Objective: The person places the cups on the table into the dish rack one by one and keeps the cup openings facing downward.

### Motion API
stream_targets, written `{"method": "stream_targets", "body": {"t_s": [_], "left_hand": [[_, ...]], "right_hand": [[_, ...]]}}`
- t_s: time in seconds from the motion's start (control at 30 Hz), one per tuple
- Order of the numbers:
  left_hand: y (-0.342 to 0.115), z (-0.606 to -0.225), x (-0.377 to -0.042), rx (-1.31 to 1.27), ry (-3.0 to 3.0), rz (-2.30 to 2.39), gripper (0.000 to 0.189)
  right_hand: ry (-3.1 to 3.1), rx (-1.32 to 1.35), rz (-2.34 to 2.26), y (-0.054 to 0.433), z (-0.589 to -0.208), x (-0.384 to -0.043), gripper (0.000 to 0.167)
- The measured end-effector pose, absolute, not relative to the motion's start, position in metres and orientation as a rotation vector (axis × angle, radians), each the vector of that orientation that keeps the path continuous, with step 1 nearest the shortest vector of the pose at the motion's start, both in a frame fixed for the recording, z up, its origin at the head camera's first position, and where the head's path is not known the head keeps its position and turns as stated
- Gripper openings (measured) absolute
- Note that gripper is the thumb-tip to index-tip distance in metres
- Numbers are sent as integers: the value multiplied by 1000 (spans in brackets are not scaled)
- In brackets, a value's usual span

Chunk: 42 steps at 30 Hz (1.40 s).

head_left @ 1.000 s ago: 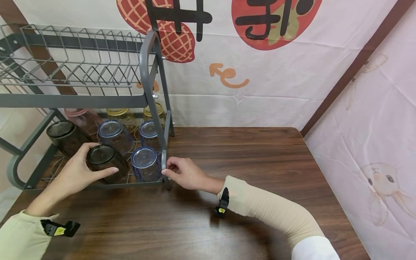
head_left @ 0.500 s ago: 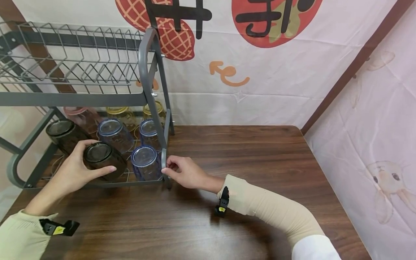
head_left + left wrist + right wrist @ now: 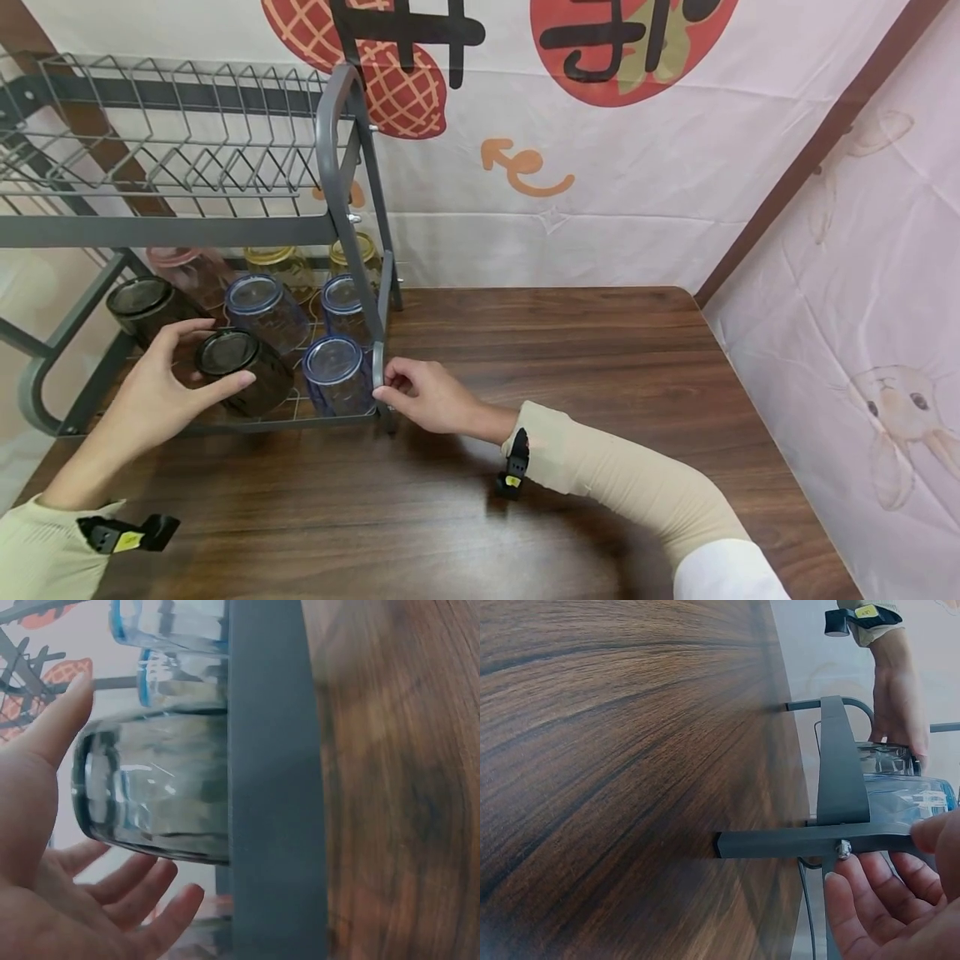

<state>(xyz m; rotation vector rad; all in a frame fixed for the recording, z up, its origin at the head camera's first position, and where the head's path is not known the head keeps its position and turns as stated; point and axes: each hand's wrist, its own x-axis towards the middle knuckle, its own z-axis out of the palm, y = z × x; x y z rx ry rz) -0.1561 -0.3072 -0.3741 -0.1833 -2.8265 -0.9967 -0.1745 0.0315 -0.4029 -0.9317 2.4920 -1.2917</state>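
Observation:
My left hand (image 3: 161, 387) is spread around a dark grey glass (image 3: 247, 371), which stands upside down at the front of the rack's lower shelf. In the left wrist view, the fingers (image 3: 169, 922) are apart from the glass and the thumb lies on its other side. With curled fingers, my right hand (image 3: 426, 396) holds the front right post of the grey dish rack (image 3: 352, 192). The right wrist view has the thumb (image 3: 934, 832) on the bar and the other fingers below it. Beside the dark glass stands a blue-tinted glass (image 3: 336, 375), also upside down.
Behind are another dark glass (image 3: 142, 304), two more blue-tinted glasses, a pink glass (image 3: 187, 267) and two yellow ones, all inverted. The rack's wire upper tier (image 3: 187, 150) hangs over them. A wooden table (image 3: 555, 367) extends right, with a printed cloth (image 3: 622, 200) behind.
The dark glass shifted slightly left at first. Since then, my left hand has loosened from it, moving left with its fingers spread wider. My right hand has stayed on the rack post.

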Motion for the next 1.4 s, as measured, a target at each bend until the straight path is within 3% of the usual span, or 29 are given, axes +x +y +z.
{"method": "stream_targets", "body": {"t_s": [0.43, 0.73, 0.97, 1.17, 1.4], "left_hand": [[-301, -353, -145, -40, -2679, -994, 65], [-281, -344, -134, 6, -2349, -977, 36], [-253, -328, -126, -273, -2160, -944, 22], [-218, -316, -124, -525, -2159, -874, 26], [-174, -304, -131, -873, -2265, -963, 16]], "right_hand": [[2447, -927, -1305, 35, -403, -175, 11], [2499, -847, -1299, 62, -400, -183, 18], [2551, -770, -1319, 90, -389, -194, 19], [2636, -730, -1317, 109, -383, -204, 19], [2714, -671, -1295, 127, -375, -217, 20]]}}
